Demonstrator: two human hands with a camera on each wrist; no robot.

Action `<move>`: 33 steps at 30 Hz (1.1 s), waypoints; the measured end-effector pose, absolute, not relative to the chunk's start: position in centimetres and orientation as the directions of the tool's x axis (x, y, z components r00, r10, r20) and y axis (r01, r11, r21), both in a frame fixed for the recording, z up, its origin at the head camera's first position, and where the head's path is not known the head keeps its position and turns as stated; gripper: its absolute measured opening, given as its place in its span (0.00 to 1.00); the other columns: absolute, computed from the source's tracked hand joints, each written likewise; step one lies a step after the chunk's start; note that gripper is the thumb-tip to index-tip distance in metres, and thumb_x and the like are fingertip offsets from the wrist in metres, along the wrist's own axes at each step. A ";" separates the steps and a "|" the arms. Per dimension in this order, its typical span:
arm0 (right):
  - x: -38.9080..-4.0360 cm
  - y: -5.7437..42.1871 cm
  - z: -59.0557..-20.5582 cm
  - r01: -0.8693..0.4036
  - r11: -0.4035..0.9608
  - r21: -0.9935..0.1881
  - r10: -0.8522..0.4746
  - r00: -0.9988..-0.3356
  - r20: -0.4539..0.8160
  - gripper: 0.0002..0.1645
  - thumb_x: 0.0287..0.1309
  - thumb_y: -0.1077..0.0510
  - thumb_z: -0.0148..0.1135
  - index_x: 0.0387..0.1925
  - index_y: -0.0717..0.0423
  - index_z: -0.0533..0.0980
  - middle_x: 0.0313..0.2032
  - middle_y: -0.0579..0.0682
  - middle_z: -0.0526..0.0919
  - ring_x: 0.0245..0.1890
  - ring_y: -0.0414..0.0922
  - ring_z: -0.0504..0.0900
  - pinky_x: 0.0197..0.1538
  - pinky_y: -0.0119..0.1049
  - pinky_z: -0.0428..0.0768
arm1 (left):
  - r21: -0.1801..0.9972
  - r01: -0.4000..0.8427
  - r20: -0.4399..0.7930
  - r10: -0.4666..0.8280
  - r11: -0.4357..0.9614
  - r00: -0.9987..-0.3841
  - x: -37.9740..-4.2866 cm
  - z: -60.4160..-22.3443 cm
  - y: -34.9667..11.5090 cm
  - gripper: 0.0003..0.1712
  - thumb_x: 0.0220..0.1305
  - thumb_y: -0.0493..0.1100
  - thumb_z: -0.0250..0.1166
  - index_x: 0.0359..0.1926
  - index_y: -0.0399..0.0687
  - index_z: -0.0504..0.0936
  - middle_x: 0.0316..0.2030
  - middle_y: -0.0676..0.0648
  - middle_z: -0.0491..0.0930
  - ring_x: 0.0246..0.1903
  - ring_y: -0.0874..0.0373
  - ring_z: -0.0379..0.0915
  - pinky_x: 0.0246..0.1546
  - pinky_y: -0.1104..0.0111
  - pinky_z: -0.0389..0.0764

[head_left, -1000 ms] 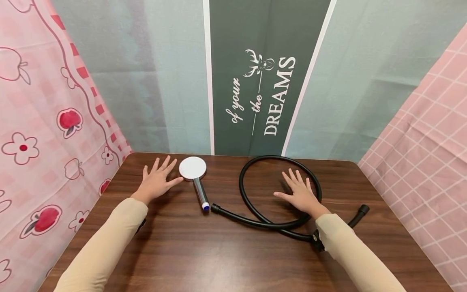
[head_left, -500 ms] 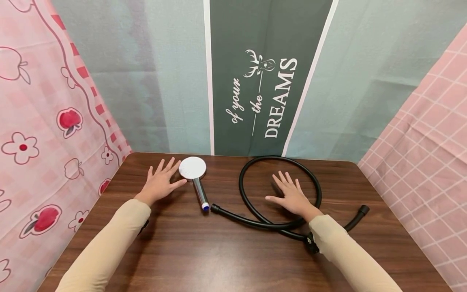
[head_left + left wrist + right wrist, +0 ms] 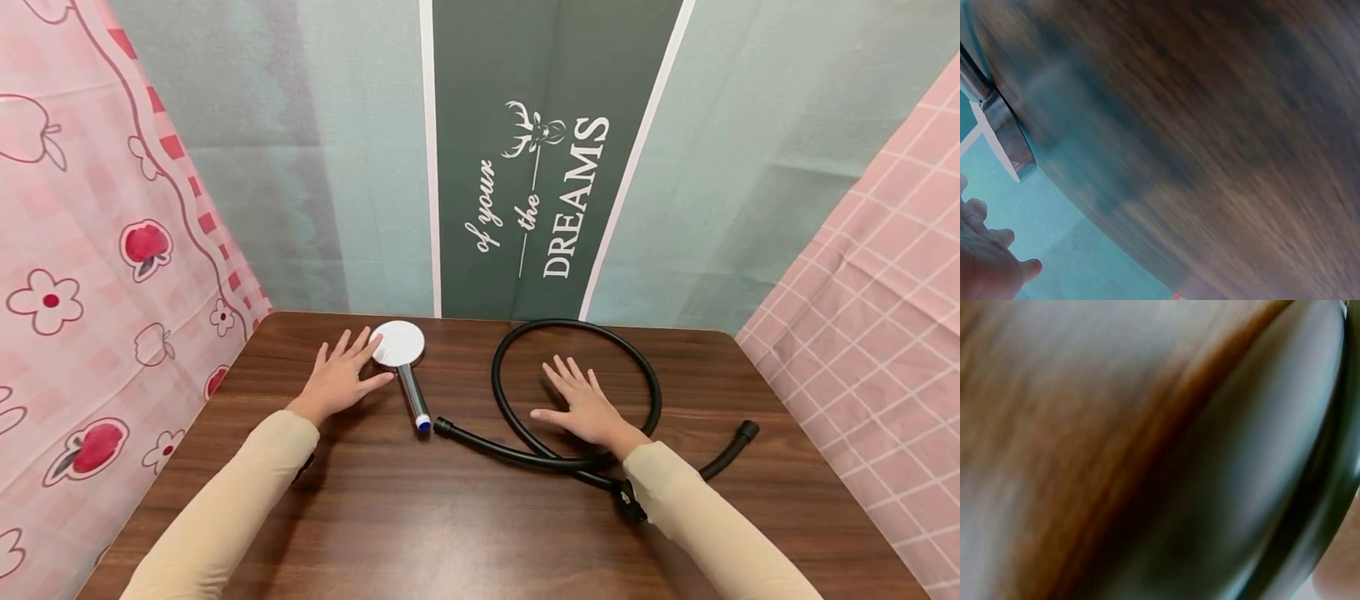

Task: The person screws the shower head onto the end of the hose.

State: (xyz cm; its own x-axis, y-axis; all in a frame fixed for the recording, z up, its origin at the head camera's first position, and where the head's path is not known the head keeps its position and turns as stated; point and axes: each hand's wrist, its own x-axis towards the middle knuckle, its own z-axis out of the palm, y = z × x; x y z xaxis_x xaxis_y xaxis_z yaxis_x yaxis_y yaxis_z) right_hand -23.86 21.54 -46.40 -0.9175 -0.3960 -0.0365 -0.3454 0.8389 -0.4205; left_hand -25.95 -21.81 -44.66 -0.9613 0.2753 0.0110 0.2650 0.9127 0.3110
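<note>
A shower head with a round white face and a dark chrome handle lies on the wooden table, its handle pointing toward me. My left hand spreads its fingers beside it, and the fingertips overlap the left edge of the white face in the head view. To the right a black shower hose lies in a loop, one end close to the handle's tip. My right hand is over the inside of that loop, fingers apart, holding nothing. In the right wrist view the hose looms large and blurred.
The brown table has a far edge against a grey-green curtain with white lettering. Pink printed cloth hangs at the left, and pink checked cloth at the right. The hose's other end cap lies near the table's right side.
My left hand has shifted right, so its fingertips now overlap the shower head's face. The right hand has moved left inside the hose loop. Shower head and hose have stayed put.
</note>
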 end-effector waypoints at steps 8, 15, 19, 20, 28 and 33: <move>-23.6 20.6 -46.5 -0.367 0.834 -0.412 -0.421 -0.906 -0.045 0.58 0.59 0.26 0.58 0.78 0.50 0.49 0.79 0.57 0.44 0.79 0.60 0.39 0.77 0.67 0.36 | 0.321 0.283 0.016 0.294 0.904 -0.956 -25.7 -44.9 -20.8 0.47 0.69 0.69 0.53 0.78 0.53 0.50 0.79 0.41 0.41 0.78 0.35 0.34 0.74 0.34 0.37; -23.3 19.8 -46.6 -0.386 0.822 -0.419 -0.446 -0.893 -0.053 0.58 0.59 0.26 0.57 0.78 0.50 0.49 0.79 0.56 0.45 0.80 0.59 0.40 0.77 0.67 0.37 | 0.317 0.291 0.019 0.301 0.902 -0.953 -25.6 -45.1 -20.3 0.46 0.69 0.68 0.54 0.78 0.53 0.51 0.79 0.40 0.43 0.78 0.35 0.37 0.75 0.35 0.42; -23.2 19.4 -46.7 -0.396 0.817 -0.419 -0.459 -0.886 -0.058 0.58 0.59 0.25 0.56 0.78 0.50 0.49 0.79 0.56 0.45 0.80 0.58 0.40 0.77 0.66 0.38 | 0.328 0.294 0.026 0.303 0.898 -0.953 -25.7 -45.4 -20.1 0.45 0.69 0.67 0.54 0.78 0.53 0.52 0.79 0.40 0.45 0.77 0.35 0.39 0.74 0.35 0.45; -23.2 19.3 -46.7 -0.397 0.816 -0.419 -0.462 -0.885 -0.060 0.58 0.59 0.25 0.56 0.78 0.50 0.49 0.79 0.56 0.45 0.80 0.58 0.40 0.77 0.66 0.38 | 0.333 0.297 0.031 0.305 0.895 -0.952 -25.7 -45.5 -20.1 0.45 0.70 0.66 0.54 0.78 0.53 0.52 0.79 0.40 0.45 0.77 0.35 0.39 0.74 0.34 0.46; -23.2 18.5 -46.8 -0.412 0.797 -0.442 -0.489 -0.869 -0.071 0.57 0.59 0.26 0.57 0.77 0.52 0.51 0.79 0.57 0.46 0.80 0.58 0.40 0.77 0.65 0.37 | 0.352 0.330 0.056 0.332 0.876 -0.942 -25.5 -46.0 -19.7 0.43 0.70 0.65 0.55 0.77 0.50 0.55 0.78 0.39 0.48 0.76 0.33 0.42 0.73 0.36 0.51; -23.0 17.8 -46.7 -0.430 0.787 -0.442 -0.510 -0.857 -0.074 0.57 0.59 0.26 0.57 0.77 0.52 0.51 0.79 0.56 0.46 0.80 0.58 0.41 0.78 0.65 0.38 | 0.356 0.319 0.052 0.323 0.878 -0.945 -25.2 -45.9 -19.6 0.43 0.69 0.64 0.57 0.77 0.50 0.56 0.78 0.40 0.49 0.76 0.33 0.43 0.74 0.36 0.51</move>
State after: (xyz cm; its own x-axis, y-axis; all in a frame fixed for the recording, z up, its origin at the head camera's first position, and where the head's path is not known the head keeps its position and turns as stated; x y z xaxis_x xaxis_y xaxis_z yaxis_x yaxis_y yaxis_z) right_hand -23.03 17.85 -46.74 -0.8571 -0.5098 -0.0738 -0.4302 0.7871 -0.4420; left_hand -25.23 -19.60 -45.85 -0.9450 0.3228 0.0518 0.3195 0.8782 0.3559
